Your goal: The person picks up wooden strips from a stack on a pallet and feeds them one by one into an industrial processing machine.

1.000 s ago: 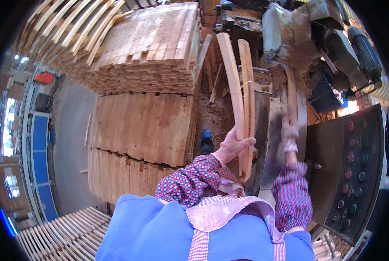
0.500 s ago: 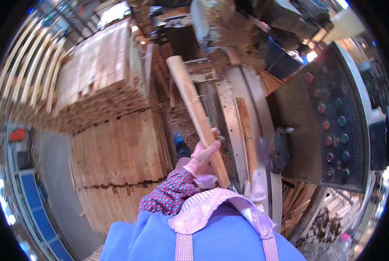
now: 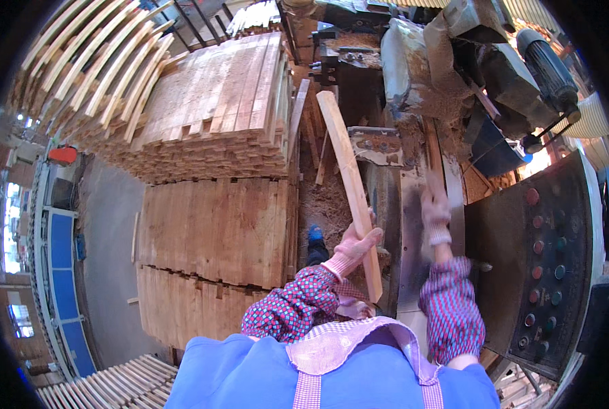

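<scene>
My left hand [image 3: 355, 247], in a pale pink glove, is closed around a long wooden strip [image 3: 345, 160]. The strip slants up and to the left, its far end raised beside the machine. My right hand [image 3: 436, 213], gloved too, reaches forward over the metal machine bed [image 3: 411, 228]. Just beyond its fingertips a second wooden strip [image 3: 432, 146] lies along the bed, its far part running in under the sawdust-covered machine head [image 3: 447, 82]. Motion blurs the right fingers, so their grip and any contact with that strip are unclear.
At the left stand stacked boards [image 3: 209, 232] with a pile of strips [image 3: 209, 95] behind them. A dark control panel [image 3: 546, 266] with several coloured buttons flanks the bed at the right. Sawdust [image 3: 325, 204] covers the floor between stack and machine.
My right hand has moved forward along the bed, and the strip lying there has gone farther toward the machine head. My left hand still holds its strip. The whole view has shifted.
</scene>
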Demonstrator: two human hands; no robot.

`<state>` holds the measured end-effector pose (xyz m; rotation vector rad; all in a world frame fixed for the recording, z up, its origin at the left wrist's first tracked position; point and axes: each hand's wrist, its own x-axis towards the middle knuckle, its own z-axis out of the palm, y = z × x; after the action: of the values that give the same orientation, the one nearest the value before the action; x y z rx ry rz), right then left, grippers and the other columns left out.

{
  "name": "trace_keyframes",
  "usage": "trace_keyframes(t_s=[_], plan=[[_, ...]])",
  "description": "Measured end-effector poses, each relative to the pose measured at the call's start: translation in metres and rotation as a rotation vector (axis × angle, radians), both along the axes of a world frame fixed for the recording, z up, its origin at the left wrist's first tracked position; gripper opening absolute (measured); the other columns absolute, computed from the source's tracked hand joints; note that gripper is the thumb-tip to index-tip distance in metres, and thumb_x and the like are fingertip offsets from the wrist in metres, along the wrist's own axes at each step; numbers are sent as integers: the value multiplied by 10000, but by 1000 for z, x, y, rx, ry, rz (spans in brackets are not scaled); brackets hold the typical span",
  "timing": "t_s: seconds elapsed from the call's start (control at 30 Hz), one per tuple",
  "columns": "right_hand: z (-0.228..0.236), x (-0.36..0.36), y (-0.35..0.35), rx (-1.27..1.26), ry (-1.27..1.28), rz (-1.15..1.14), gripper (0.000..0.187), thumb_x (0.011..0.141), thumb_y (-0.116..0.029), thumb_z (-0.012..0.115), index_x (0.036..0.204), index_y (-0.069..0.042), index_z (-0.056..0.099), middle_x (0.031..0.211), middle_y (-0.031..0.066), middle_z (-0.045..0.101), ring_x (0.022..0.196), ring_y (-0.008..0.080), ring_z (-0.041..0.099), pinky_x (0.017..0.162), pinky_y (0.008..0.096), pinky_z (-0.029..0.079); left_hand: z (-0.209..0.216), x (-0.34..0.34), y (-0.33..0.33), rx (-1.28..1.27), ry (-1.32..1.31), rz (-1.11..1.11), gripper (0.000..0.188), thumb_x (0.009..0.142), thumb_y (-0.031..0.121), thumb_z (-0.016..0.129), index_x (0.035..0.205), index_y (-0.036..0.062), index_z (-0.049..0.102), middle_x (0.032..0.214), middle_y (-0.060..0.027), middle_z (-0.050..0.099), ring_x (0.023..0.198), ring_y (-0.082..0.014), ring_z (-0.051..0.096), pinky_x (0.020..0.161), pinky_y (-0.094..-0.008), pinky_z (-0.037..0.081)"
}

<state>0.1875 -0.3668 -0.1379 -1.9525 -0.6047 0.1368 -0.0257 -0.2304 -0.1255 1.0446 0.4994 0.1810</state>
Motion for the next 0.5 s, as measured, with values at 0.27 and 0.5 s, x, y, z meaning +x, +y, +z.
trace_keyframes(t_s=[0.27, 0.5], plan=[[92, -226, -77, -209, 232, -4, 708, 835, -73, 675, 1475, -20, 377, 1409, 251, 490, 1282, 373, 514, 1070, 402, 426, 30, 1, 7, 1016, 2, -542, 954, 766, 429, 794, 1450, -38, 321, 1458, -279, 390, 1377, -366, 387, 1154, -432, 303], [-30, -282, -193, -820, -302, -260, 607, 899, -185, 576, 1443, 21, 404, 1459, 277, 428, 1326, 443, 439, 1129, 495, 340, 79, 89, 253, 1978, 911, -137, 971, 833, 515, 652, 1515, -22, 217, 1582, -228, 239, 1465, -379, 238, 1177, -478, 240]])
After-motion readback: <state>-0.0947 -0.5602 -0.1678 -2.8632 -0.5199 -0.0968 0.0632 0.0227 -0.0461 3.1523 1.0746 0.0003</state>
